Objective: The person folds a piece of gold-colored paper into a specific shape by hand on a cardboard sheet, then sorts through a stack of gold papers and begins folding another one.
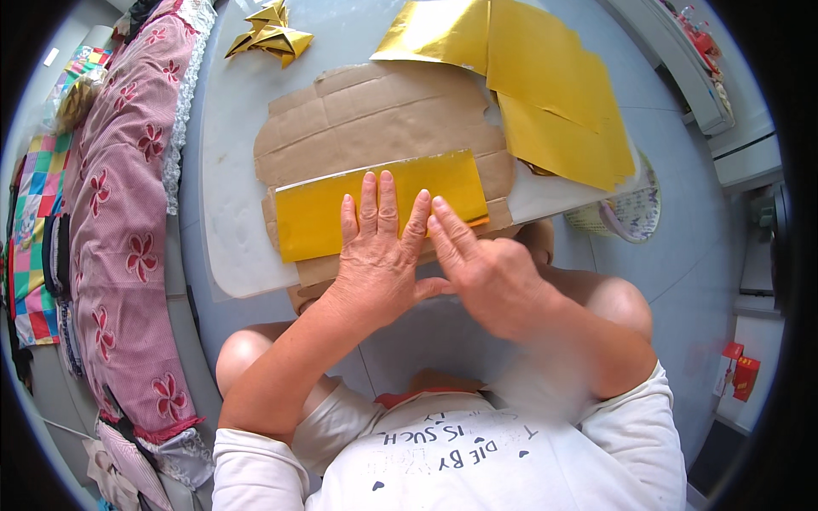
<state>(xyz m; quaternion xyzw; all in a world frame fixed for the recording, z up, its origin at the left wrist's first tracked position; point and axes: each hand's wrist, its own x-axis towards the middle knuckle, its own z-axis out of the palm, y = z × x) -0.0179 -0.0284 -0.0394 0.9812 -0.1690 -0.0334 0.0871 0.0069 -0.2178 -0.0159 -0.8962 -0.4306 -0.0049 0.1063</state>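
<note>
A sheet of gold foil paper (pixel 313 217), folded into a long rectangle, lies on a flattened piece of brown cardboard (pixel 383 115) on a pale low table. My left hand (pixel 377 268) rests flat on the folded sheet with its fingers spread. My right hand (pixel 492 274) touches the sheet's near edge with two outstretched fingertips, close beside the left hand's index finger; its other fingers are curled. A spread stack of gold foil sheets (pixel 549 96) lies at the table's far right. Folded gold paper shapes (pixel 271 35) sit at the far left.
The pale tabletop (pixel 230 211) has a rounded near left corner. A patterned plastic basket (pixel 632 211) stands on the floor past its right edge. Along the left runs furniture under a pink flowered cover (pixel 121 223). My knees are on either side at the near edge.
</note>
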